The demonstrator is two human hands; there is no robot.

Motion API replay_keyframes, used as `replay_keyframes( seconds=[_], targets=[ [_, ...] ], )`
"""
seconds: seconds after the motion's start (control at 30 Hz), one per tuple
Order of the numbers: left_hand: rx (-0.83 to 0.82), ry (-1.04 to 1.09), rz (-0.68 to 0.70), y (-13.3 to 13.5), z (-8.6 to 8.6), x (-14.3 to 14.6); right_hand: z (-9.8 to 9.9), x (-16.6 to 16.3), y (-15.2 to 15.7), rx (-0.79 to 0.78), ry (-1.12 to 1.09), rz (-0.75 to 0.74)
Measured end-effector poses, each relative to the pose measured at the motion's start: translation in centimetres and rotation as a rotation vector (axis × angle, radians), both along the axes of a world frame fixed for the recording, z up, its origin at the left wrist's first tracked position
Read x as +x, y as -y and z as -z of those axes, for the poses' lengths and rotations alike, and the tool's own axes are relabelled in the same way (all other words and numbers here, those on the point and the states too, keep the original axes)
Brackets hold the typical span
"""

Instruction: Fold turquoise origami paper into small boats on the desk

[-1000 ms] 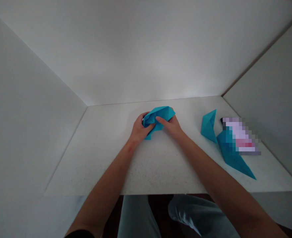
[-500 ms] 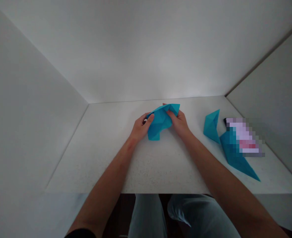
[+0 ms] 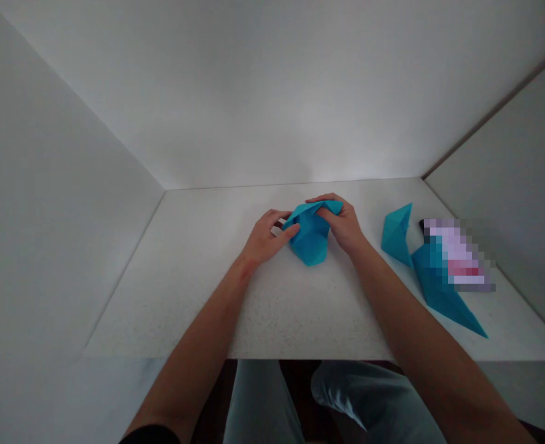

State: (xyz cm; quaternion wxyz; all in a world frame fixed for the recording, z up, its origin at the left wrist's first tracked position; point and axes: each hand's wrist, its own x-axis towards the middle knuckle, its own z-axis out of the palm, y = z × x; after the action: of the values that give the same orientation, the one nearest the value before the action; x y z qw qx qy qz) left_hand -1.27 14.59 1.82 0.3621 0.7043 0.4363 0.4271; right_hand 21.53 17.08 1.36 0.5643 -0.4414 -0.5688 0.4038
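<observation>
A piece of blue folded paper (image 3: pixel 310 240) is held over the middle of the white table, its upper edge creased and its lower part hanging rounded. My right hand (image 3: pixel 341 221) pinches its upper right edge, thumb on the near side and fingers behind. At the paper's left edge is my left hand (image 3: pixel 268 235), its thumb lying on the near face and its fingers curled at the upper left edge. Part of the paper is hidden behind the fingers.
To the right lie a smaller folded blue paper piece (image 3: pixel 396 234) and a larger one (image 3: pixel 448 305). A pixelated, pale pink object (image 3: pixel 461 253) partly covers the larger one. White walls enclose the white table (image 3: pixel 174 277) at the back and sides.
The blue paper has shifted slightly right and turned, its lower part now rounder and wider. My right hand has moved a little right, with more of its fingers showing behind the edge.
</observation>
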Motion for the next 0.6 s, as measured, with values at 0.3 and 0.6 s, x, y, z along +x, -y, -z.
replay_keyframes(
  seconds=[0.3, 0.6],
  targets=[
    [0.076, 0.139, -0.018, 0.3, 0.3, 0.1, -0.7, -1.7, 1.2, 0.069, 0.111, -0.033],
    [0.287, 0.033, -0.081, 0.3, -0.1, -0.1, -0.9, -2.0, 2.0, 0.168, 0.244, 0.053]
  ],
)
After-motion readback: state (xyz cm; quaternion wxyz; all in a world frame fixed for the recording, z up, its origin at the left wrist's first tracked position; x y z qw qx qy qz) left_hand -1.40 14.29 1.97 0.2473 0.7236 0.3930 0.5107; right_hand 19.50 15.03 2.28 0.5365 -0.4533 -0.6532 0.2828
